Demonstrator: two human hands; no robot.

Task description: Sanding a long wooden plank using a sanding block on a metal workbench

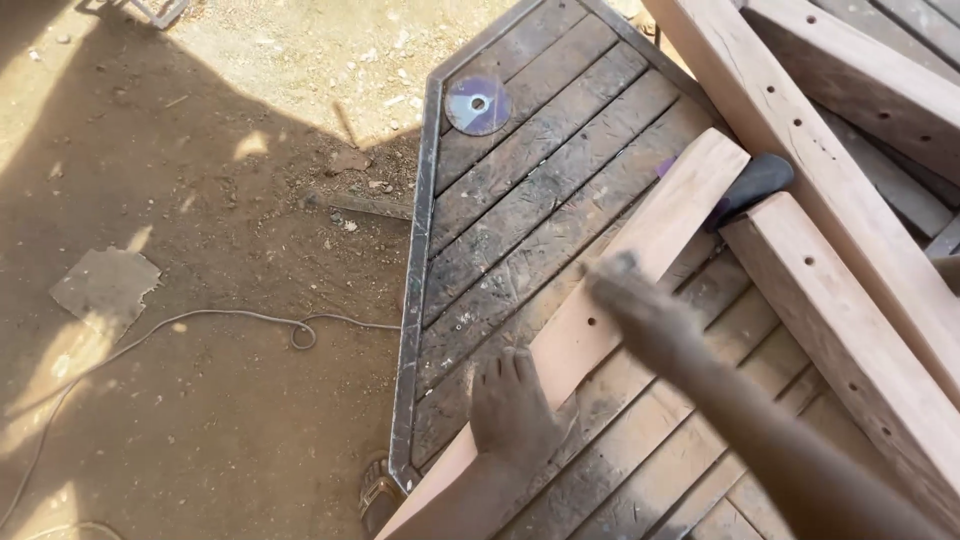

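Note:
My right hand [628, 292] reaches in from the lower right and rests on a long pale wooden plank [668, 225], blurred by motion, so its grip is unclear. The plank lies diagonally across a dark slatted wooden panel [540, 190] with a metal frame [418, 260]. A dusty bare foot [513, 405] presses on the plank's lower part. My left hand is out of view.
Thick pale beams [850, 330] with drilled holes lie at the right. A dark tool handle [752, 184] pokes out between them. A round cutting disc [477, 104] sits on the panel's top corner. A cable [250, 318] and a flat scrap [105, 285] lie on the dirt.

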